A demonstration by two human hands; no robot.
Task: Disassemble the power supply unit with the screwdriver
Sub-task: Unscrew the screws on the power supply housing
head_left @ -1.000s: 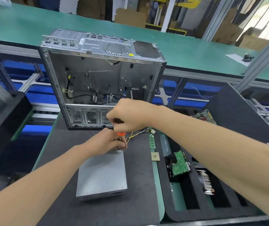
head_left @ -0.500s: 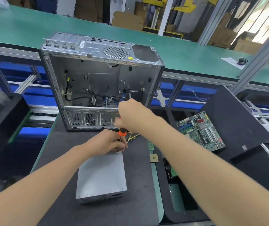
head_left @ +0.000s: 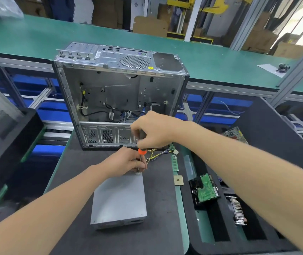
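Grey power supply unit (head_left: pixel 118 199) lies flat on the near dark mat (head_left: pixel 77 172), the right hand (head_left: pixel 153 130) gripping the screwdriver (head_left: pixel 141 151) upright over its far right corner, the left hand (head_left: pixel 126 161) pinching the shaft.

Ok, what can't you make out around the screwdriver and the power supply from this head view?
All in the head view:
Tip of the screwdriver and whatever it engages: hidden by fingers of the left hand.
Its handle: wrapped by the right hand.
Far edge of the power supply unit: under the left hand.
The circuit board at right: mostly behind the right forearm.
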